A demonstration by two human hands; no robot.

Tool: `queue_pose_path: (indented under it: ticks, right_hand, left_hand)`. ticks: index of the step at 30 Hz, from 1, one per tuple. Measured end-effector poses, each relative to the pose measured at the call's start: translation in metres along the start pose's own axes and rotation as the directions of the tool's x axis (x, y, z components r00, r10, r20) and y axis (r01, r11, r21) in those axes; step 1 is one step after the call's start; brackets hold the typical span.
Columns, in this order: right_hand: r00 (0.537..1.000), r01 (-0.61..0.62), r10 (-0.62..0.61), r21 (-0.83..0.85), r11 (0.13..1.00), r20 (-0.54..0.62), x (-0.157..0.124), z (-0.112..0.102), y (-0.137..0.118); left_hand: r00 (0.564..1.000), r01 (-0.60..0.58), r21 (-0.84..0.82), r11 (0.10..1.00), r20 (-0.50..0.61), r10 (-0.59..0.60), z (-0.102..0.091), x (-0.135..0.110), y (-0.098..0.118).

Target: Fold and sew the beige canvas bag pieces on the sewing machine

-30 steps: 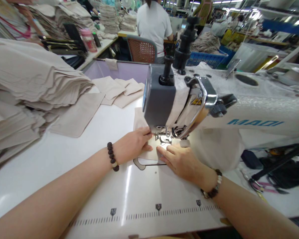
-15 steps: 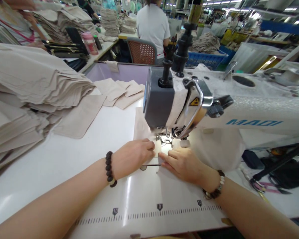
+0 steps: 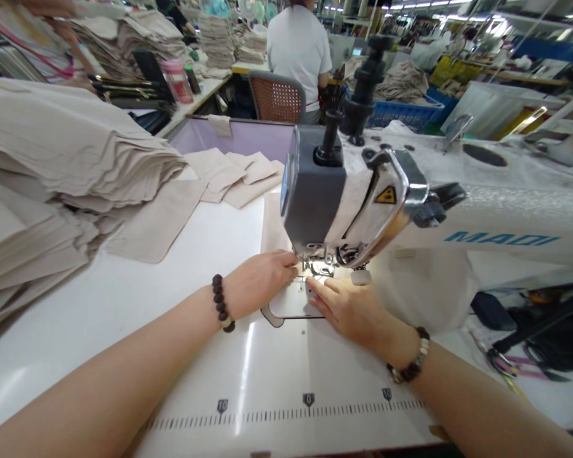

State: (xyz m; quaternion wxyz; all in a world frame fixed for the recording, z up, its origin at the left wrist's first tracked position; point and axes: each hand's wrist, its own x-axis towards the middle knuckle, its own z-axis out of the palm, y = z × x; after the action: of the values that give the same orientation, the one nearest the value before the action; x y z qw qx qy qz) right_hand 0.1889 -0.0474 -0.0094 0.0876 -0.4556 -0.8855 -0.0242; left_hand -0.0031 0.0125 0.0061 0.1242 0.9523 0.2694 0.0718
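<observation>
Your hands have crept back up to the needle. A moment ago they sat lower on the table (image 3: 138, 292), covering the metal plate (image 3: 289, 305). Now that plate shows bare just on your side of your fingertips.

Your left hand (image 3: 262, 280) lies flat, its fingers stretched to the left edge of the presser foot (image 3: 319, 267). Your right hand (image 3: 351, 308) lies flat too, forefinger pointing at the foot from the near right. Neither is clenched on anything: both are spread and pressing down, with only a narrow gap between the fingertips.

The cloth piece (image 3: 271, 222) has run on with them. Most of it now shows beyond your left hand, behind the head of the sewing machine (image 3: 312, 191), and only its near end seems to lie under your fingers at the foot. From here I can't tell exactly where that edge stops. It looks as if the seam is near the end of this piece and your fingers are steering the last of it.

The tall stack of cloth (image 3: 62, 159) sits well left of your left arm. A few loose pieces (image 3: 239, 172) lie beyond it. The ruler marks (image 3: 305, 401) run across between your forearms, and the scissors (image 3: 503, 366) lie out past your right wrist. A person in a white shirt (image 3: 300, 44) sits far beyond, facing away.
</observation>
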Motion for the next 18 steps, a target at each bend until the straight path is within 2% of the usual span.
queue_pose_path:
  ticks: [5,18]
  right_hand:
    - [1.0,-0.007,0.007,0.018,1.0,-0.003,-0.0007,0.0011,0.0011]
    - [0.999,-0.019,0.018,0.038,0.999,0.03,-0.0009,0.0044,0.0025]
  left_hand:
    - [0.999,0.004,-0.027,1.0,-0.036,-0.005,0.0008,0.0029,-0.0034]
    - [0.999,0.017,-0.027,1.0,-0.032,-0.018,-0.0034,0.0052,-0.0034]
